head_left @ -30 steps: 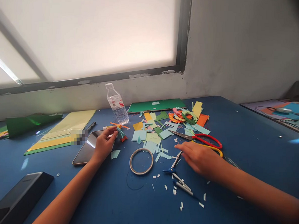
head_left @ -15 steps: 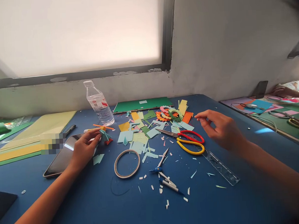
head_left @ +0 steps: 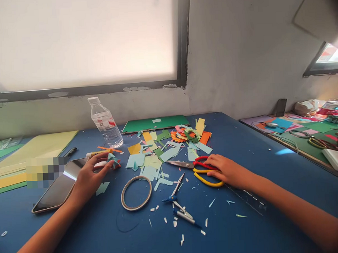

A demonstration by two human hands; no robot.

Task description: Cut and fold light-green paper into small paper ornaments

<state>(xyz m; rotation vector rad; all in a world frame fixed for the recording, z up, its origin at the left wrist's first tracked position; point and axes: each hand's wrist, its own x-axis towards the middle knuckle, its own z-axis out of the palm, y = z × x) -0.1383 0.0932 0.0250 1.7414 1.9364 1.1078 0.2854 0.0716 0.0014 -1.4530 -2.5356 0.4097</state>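
My left hand [head_left: 89,174], resting near the phone [head_left: 58,187], pinches a small folded light-blue paper piece [head_left: 112,158] with some orange-red below it. A yellow glue stick [head_left: 99,153] lies just behind those fingers. My right hand [head_left: 228,170] has its fingers on the red loop and thumb by the yellow loop of the scissors [head_left: 207,181], whose blades point left and lie closed on the table. Beneath the right wrist runs a clear ruler [head_left: 252,201], partly hidden. Coloured paper scraps [head_left: 148,172] lie between my hands, with orange, pink and green cut paper rings [head_left: 183,133] behind.
A tape roll [head_left: 122,195] and a compass [head_left: 179,208] lie at the front middle among white snippets. The water bottle [head_left: 107,125] stands behind. Paper sheets [head_left: 57,142] are stacked at left. Another table [head_left: 315,142] at right holds more supplies, with a person's hand at its edge.
My right hand has come down and left from above the table onto the scissors' handles. My left hand keeps hold of the folded paper. The view has turned slightly right.
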